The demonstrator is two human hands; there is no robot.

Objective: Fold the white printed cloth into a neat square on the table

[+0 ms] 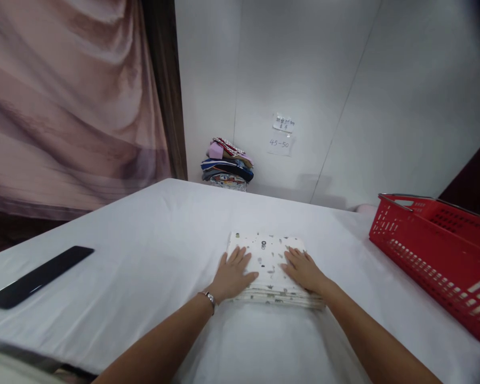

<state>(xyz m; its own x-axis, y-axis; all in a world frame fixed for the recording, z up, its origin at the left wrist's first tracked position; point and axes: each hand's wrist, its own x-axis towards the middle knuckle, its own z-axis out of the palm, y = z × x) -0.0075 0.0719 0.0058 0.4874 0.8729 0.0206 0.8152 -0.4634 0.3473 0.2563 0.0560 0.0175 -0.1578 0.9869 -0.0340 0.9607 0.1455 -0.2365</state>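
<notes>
A white cloth with small dark and green prints (269, 264) lies folded in several layers on the white-covered table (144, 240). On its left side my left hand (232, 274) rests flat with the fingers spread, a bracelet round the wrist. My right hand (305, 271) lies palm down on the right side of the same cloth, fingers apart. Neither hand grips anything. Between the two hands the print on the top layer shows.
A red plastic basket (436, 250) stands at the right. A long black flat object (40, 277) lies at the left. Behind the table's far edge is a stack of folded fabrics (228, 165) against the wall. A pink curtain (72, 96) hangs at the left.
</notes>
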